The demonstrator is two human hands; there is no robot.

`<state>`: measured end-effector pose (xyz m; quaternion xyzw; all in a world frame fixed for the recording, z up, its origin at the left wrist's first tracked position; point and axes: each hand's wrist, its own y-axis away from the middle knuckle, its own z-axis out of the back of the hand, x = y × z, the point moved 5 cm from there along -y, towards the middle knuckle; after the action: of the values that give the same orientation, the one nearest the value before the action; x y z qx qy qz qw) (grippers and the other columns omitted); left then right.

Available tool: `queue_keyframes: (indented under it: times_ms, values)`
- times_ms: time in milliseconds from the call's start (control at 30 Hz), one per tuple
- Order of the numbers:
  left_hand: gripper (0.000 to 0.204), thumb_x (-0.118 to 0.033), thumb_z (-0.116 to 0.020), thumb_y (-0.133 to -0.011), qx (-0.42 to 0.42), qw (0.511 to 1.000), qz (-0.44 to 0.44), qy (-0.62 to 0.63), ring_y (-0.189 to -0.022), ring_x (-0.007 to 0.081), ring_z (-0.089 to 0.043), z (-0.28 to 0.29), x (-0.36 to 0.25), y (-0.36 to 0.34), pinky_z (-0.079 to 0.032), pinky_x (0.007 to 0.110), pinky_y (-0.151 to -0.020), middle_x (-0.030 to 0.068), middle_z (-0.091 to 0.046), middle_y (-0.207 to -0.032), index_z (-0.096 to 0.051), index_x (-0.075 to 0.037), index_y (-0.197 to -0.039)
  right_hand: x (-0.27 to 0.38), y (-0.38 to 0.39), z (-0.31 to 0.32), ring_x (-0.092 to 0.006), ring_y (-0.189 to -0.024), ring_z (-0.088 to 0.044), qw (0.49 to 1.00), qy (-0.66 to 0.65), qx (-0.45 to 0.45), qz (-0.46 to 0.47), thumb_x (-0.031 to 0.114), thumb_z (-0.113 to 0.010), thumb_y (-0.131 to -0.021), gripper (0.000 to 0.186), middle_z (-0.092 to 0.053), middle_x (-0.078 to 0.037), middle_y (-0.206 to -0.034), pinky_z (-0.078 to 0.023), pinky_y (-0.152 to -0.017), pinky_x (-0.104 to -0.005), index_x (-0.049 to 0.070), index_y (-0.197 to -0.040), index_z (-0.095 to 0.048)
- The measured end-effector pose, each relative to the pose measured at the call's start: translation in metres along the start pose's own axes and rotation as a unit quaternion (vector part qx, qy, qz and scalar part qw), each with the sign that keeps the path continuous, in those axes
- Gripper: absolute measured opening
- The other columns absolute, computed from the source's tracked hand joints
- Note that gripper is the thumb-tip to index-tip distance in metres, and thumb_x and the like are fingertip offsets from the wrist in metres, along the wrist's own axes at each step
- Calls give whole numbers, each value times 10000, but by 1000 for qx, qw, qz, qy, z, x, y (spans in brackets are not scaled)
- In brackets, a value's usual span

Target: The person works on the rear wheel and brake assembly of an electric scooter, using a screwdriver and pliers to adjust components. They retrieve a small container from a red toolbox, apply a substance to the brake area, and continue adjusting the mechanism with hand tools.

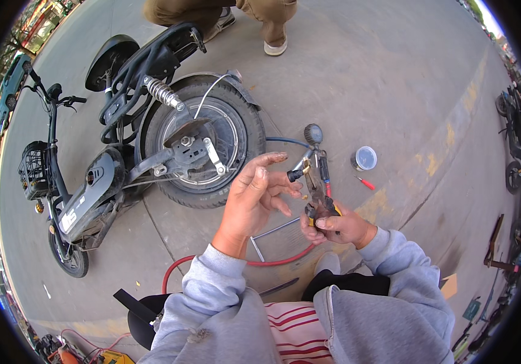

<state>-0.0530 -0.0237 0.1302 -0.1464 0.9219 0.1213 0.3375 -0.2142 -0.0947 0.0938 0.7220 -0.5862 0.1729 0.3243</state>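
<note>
My right hand (pixel 339 225) is closed around the black and yellow handles of a pair of pliers (pixel 316 193), whose jaws point up and away from me. A small black and brass fitting (pixel 298 174), looking like a tyre valve, sits at the jaw tips. My left hand (pixel 257 191) is just left of it, fingers dirty and spread apart, seemingly not gripping it. Beyond my left hand lies the rear wheel (pixel 251 130) of an electric scooter (pixel 99 176) resting on its side.
A tyre inflator gauge (pixel 313 134) with a blue hose, a round tub (pixel 366 158) and a red-handled screwdriver (pixel 366 182) lie beyond the pliers. A red hose (pixel 278 262) and a metal T-bar wrench (pixel 272 232) are below my hands. Another person's legs (pixel 266 21) are at the top.
</note>
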Motion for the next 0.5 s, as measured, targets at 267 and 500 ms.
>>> queue_keyframes:
  times_ms: [267, 500]
  values:
    - [464, -372, -423, -1047, -37, 919, -119, -374, -791, 198, -536, -10, -11, 2, -432, 330, -741, 82, -548, -760, -598, 10, -850, 23, 4, 13, -90, -812, -512, 914, 355, -154, 119, 86, -554, -893, 190, -567, -5, -876, -443, -744, -266, 7, -1057, -608]
    - [456, -370, -430, -1052, -69, 901, -49, -425, -740, 123, -466, -2, 12, 9, -424, 295, -704, 28, -524, -767, -575, 7, -840, 18, 9, 27, -112, -804, -513, 894, 390, -199, 99, 49, -552, -842, 232, -563, -29, -863, -442, -758, -277, -20, -1055, -613]
